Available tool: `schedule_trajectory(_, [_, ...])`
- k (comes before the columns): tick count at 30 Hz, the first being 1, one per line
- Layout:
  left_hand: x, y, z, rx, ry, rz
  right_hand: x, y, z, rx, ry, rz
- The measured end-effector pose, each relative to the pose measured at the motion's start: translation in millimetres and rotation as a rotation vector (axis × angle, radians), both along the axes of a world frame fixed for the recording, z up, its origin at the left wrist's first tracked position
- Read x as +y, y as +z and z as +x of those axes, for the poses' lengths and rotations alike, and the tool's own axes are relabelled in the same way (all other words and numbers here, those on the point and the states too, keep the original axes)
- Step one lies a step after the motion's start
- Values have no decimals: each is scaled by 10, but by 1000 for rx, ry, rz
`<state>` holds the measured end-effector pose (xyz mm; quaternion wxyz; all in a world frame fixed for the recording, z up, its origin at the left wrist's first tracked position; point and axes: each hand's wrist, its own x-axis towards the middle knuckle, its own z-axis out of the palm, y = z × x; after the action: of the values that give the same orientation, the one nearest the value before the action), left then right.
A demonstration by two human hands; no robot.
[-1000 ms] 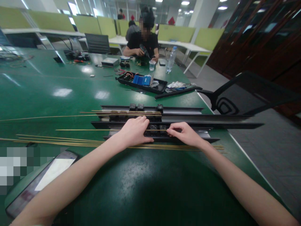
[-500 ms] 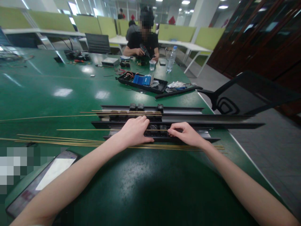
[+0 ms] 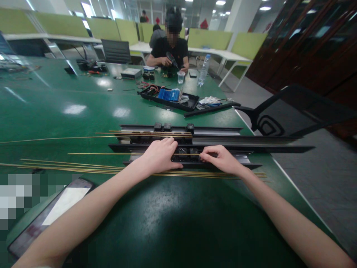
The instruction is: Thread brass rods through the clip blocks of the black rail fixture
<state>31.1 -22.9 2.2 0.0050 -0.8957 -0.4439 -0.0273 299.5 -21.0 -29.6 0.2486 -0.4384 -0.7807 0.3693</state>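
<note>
While the R hand [image 3: 210,154] pinches a gold rod [image 3: 100,153] near its R end, fingers together on it, the L hand [image 3: 161,154] lies over the rod's middle & the blk blocks [image 3: 182,153]; can't tell if its fingers are clamped. The blocks sit btwn blk rails [image 3: 279,149], one jutting past the bench [image 3: 173,223]'s R edge. Loose rods [image 3: 69,164] lie on the near side, ending short of that edge.
</note>
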Motion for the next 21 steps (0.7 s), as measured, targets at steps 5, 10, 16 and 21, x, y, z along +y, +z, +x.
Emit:
schedule_trajectory(5, [-4,11,7,2,-1,3,-3,-1,11,0,2,-1])
schedule_trajectory(10, [-2,4,2,1,0,2,-12,20,3,-5,0,9])
schedule_trajectory(16, [3,-8,-5,-10,-11,20,-9,15,4,-6,-3,2])
schedule_trajectory(21, [-1,-6,1,-5,-8,13,-8,11,24,-7,4,2])
